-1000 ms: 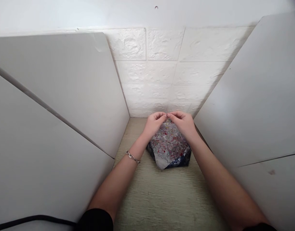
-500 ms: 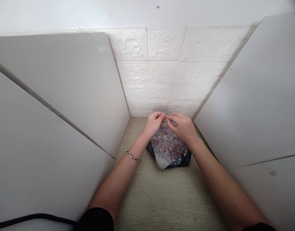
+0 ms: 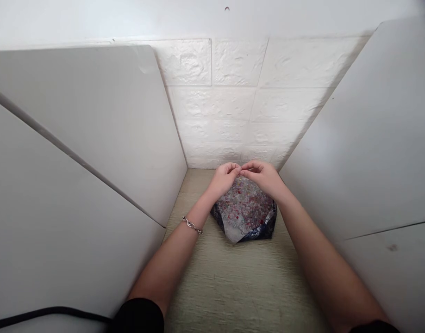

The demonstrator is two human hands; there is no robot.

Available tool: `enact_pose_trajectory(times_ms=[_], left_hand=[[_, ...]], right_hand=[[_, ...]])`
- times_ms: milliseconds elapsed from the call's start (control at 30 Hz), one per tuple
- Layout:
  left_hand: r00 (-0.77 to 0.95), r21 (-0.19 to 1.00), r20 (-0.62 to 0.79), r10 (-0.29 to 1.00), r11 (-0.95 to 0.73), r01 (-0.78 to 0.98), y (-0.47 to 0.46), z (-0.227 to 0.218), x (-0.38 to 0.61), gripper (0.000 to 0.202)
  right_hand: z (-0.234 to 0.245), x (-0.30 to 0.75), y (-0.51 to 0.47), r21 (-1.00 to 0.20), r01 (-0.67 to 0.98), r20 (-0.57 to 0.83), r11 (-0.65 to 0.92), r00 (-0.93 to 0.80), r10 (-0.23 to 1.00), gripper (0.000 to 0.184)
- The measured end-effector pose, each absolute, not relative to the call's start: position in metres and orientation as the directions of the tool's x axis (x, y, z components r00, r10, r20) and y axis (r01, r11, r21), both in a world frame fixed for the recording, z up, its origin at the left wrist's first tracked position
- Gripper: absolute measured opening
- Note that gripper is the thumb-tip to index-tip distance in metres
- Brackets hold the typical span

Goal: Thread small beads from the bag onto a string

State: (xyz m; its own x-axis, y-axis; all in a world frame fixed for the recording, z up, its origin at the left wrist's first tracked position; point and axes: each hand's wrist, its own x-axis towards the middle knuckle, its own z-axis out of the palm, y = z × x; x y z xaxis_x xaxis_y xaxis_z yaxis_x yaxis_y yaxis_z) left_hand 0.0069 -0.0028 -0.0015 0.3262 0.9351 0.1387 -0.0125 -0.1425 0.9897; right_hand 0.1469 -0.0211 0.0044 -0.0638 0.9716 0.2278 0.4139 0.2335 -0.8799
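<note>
The fingertips of the left hand (image 3: 224, 179) and right hand (image 3: 266, 179) are brought together in near-closed pinches, touching or almost so, though whether anything tiny is gripped cannot be told. Just below and nearer the wearer, the beads (image 3: 246, 203) are spread on a pale sheet (image 3: 233, 234) over dark blue material (image 3: 259, 232) on the table (image 3: 229, 282). One sheet corner is pointed toward the wearer (no long axis can be judged, the far end being covered).

Their left arm (image 3: 172, 259) wears a silver-toned chain-link bracelet (image 3: 192, 225); black left sleeve (image 3: 138, 315) up-arm from bracelet; right arm (image 3: 320, 247), across from bracelet, has black right sleeve (image 3: 374, 326)
</note>
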Motion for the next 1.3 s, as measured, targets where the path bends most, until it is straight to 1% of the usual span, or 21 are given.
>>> enact_pose_trajectory(times_ms=[67, 200, 267, 400, 467, 600, 700, 767, 900, 1033, 1167, 1300], left_hand=[[0.331, 0.99, 0.133, 0.934, -0.142, 0.005, -0.0034, -0.0008, 0.0061, 0.013], [0.335, 0.992, 0.12, 0.934, -0.122, -0.017, -0.0036, 0.0005, 0.0055, 0.012], [0.334, 0.994, 0.109, 0.936, -0.094, -0.061, -0.0034, 0.0009, 0.0061, 0.011], [0.326, 0.99, 0.063, 0.943, -0.018, -0.139, -0.0026, 0.0005, 0.0068, 0.011], [0.331, 0.989, 0.089, 0.939, -0.044, -0.142, -0.0021, -0.0003, 0.0061, 0.012], [0.37, 0.981, 0.179, 0.912, -0.136, -0.14, -0.0021, -0.0008, 0.0037, 0.011], [0.44, 0.981, 0.173, 0.881, -0.113, -0.16, -0.0037, 0.0003, 0.0027, 0.014], [0.481, 0.979, 0.153, 0.863, -0.065, -0.194, -0.0051, 0.0012, 0.003, 0.018], [0.455, 0.963, 0.135, 0.88, -0.009, -0.269, -0.0062, 0.0014, 0.0043, 0.028], [0.39, 0.967, 0.147, 0.909, -0.05, -0.249, -0.0046, -0.0005, 0.0042, 0.029], [0.378, 0.97, 0.15, 0.914, -0.061, -0.236, -0.0028, -0.0032, 0.0034, 0.03], [0.382, 0.961, 0.164, 0.909, -0.061, -0.269, -0.0032, -0.0033, 0.0033, 0.029]], right_hand=[[0.0052, 0.1482, -0.0208, -0.884, 0.411, 0.214, 0.222, -0.067, 0.975, 0.02], [0.0094, 0.1474, -0.0234, -0.823, 0.509, 0.277, 0.251, -0.025, 0.96, 0.015], [0.0103, 0.1463, -0.0241, -0.839, 0.482, 0.286, 0.254, -0.008, 0.958, 0.015], [0.009, 0.1444, -0.0234, -0.929, 0.305, 0.226, 0.211, 0.015, 0.974, 0.016], [0.0081, 0.1439, -0.0229, -0.958, 0.209, 0.203, 0.196, 0.01, 0.979, 0.016], [0.0067, 0.1432, -0.0222, -0.984, 0.038, 0.174, 0.173, 0.019, 0.985, 0.016], [0.0054, 0.1427, -0.0215, -0.985, -0.083, 0.146, 0.148, 0.031, 0.989, 0.016], [0.0046, 0.1426, -0.0209, -0.982, -0.12, 0.143, 0.147, 0.043, 0.989, 0.016], [0.0046, 0.1426, -0.0208, -0.98, -0.074, 0.177, 0.182, 0.07, 0.982, 0.015], [0.0063, 0.1422, -0.0225, -0.98, -0.002, 0.198, 0.198, 0.062, 0.978, 0.016], [0.0068, 0.142, -0.0231, -0.975, -0.007, 0.222, 0.222, 0.008, 0.975, 0.017], [0.0053, 0.1426, -0.0218, -0.969, -0.026, 0.247, 0.246, -0.03, 0.969, 0.018]])
